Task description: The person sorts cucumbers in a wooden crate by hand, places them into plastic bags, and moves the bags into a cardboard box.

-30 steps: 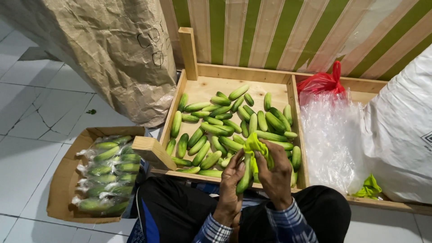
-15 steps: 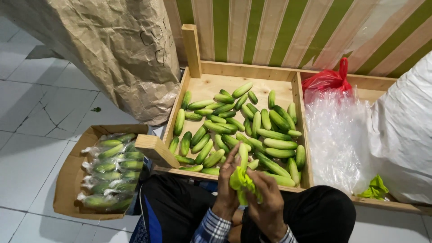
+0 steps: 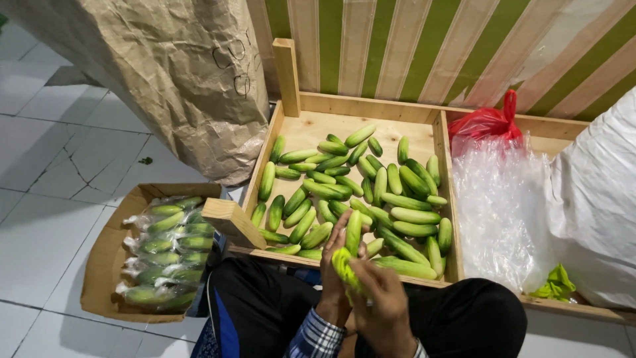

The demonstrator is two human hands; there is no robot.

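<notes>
My left hand [image 3: 334,268] and my right hand [image 3: 383,308] are together in front of my lap, both closed around a small bunch of green cucumbers [image 3: 350,248] that stands upright between them. Just beyond the hands lies a wooden crate [image 3: 301,109] holding several loose green cucumbers [image 3: 371,192]. My dark trousers fill the bottom of the view.
A cardboard box [image 3: 99,265] of bagged cucumbers [image 3: 165,252] sits on the white tile floor at my left. A big crumpled brown paper sack [image 3: 172,73] stands behind it. Right of the crate are clear plastic bags [image 3: 500,212], a red bag [image 3: 487,122] and a white sack [image 3: 596,199].
Both hands have pulled back from the crate toward my lap with the cucumbers in them. The bunch is now held more upright.
</notes>
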